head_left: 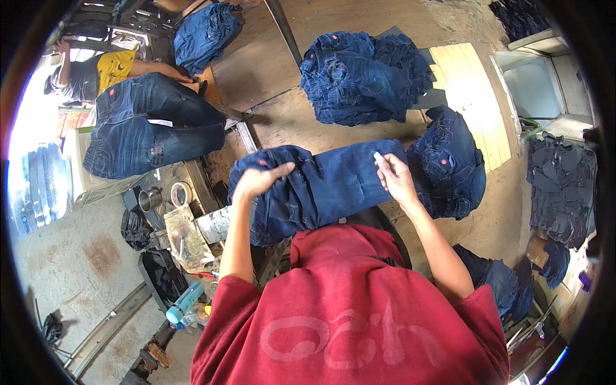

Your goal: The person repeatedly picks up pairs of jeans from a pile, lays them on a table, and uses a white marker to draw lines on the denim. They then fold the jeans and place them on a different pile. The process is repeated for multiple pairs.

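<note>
A pair of dark blue jeans [346, 176] is stretched flat in front of me, bunched and wrinkled toward its left end. My left hand [258, 182] grips the bunched part, its thumb stretched over the cloth and its other fingers mostly hidden. Over the right end of the smooth cloth, my right hand [398, 181] is closed in a pinch on a small white piece [377, 156] that looks like chalk. A pale, worn support [215, 224] shows at the left end of the jeans. Another crumpled pair of jeans [449, 163] lies just to the right.
A large pile of jeans [356, 77] sits ahead on the wooden floor. More jeans [157, 125] lie at the left, near another person [86, 74] in yellow shorts. A tape roll [181, 194] and metal cup [151, 199] stand left; dark garments [561, 186] are stacked far right.
</note>
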Motion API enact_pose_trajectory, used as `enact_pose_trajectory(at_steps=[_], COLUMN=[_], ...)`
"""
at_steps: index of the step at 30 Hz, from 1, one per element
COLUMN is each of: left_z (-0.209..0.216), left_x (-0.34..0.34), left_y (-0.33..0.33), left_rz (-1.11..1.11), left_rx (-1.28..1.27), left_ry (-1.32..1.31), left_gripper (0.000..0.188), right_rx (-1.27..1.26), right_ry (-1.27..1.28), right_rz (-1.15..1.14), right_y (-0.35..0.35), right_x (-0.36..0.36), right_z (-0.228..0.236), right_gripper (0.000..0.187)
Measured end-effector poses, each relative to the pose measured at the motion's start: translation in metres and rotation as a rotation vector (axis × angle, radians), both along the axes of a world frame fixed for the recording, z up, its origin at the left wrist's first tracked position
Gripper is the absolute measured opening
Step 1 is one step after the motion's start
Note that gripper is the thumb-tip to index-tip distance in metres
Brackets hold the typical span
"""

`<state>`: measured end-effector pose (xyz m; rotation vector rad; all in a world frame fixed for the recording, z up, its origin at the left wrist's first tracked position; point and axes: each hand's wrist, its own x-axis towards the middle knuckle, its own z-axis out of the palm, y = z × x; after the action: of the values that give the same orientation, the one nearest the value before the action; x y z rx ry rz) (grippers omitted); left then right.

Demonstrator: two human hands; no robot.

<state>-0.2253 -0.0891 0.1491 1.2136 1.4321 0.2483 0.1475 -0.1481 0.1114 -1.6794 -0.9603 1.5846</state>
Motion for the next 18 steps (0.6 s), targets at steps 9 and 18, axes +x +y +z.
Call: enact_pose_trajectory(at_steps=[9,18], left_z=[0.008,0.012], left_x=[0.050,0.087], left_y=[-0.116,-0.115], left_rz=[1.064,0.814], left_rx=[0.006,0.166], left_ry=[0.083,-0.184], left_gripper=[0.098,0.072], right_rx=[-0.237,-0.239], right_ry=[0.373,0.468], right_rz=[-0.138,-0.170], right_y=[-0.010,-0.007], right_x=[0.029,0.029], right_z=[-0.027,-0.023], right_gripper=[0.029,0.031])
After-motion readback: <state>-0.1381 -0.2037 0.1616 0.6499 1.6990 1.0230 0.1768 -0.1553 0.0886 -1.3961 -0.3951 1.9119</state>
